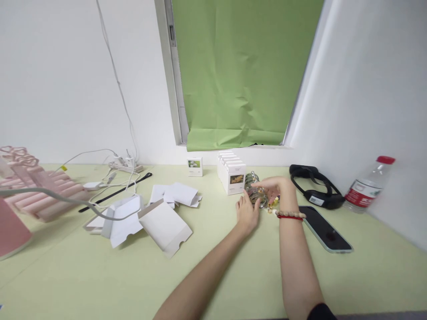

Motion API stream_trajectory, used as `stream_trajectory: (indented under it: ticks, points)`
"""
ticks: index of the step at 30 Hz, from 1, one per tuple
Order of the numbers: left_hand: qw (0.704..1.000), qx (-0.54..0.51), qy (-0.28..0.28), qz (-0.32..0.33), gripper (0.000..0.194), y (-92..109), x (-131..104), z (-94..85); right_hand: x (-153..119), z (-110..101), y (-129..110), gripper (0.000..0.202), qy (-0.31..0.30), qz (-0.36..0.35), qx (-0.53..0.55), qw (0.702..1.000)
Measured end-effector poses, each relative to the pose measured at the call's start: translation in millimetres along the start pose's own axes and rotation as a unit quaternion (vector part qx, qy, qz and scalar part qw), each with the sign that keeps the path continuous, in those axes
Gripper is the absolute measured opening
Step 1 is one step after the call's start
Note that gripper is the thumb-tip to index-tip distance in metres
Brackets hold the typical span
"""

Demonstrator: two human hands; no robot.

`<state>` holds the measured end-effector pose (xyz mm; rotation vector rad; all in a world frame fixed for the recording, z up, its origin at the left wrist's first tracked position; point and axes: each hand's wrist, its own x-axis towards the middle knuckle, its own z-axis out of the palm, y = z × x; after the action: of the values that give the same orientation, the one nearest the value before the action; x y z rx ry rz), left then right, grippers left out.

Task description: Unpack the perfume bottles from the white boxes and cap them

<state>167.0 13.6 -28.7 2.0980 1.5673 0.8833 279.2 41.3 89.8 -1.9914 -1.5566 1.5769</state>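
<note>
My left hand (247,213) rests on the table in front of a row of white boxes (236,182). Its fingers are spread, one fingertip close to the front box's lower corner. That box carries a dark picture with a golden motif. Bent at the wrist, my right hand (275,186) reaches over a cluster of shiny round clear pieces (256,192), fingers extended leftward and apart. The kind of these pieces is not clear. Small gold-coloured bits (274,203) show below the right hand, which partly hides the cluster. A beaded bracelet (290,214) circles the right wrist.
A single white box (195,167) stands behind, left of the row. Unfolded white cartons (165,226) lie left, near cables and a power strip (125,167). At right are a phone (328,231), a black headband-like device (316,189) and a bottle (368,186). Pink objects (50,195) occupy the far left.
</note>
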Motion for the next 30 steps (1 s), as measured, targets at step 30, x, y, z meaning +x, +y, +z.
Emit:
stream_trajectory:
  ticks: [30]
  points:
    - [1.0,-0.003,0.019,-0.002,0.068,0.0,0.5,1.9,1.6,-6.0,7.8,0.089,0.097,0.045,0.011,0.994]
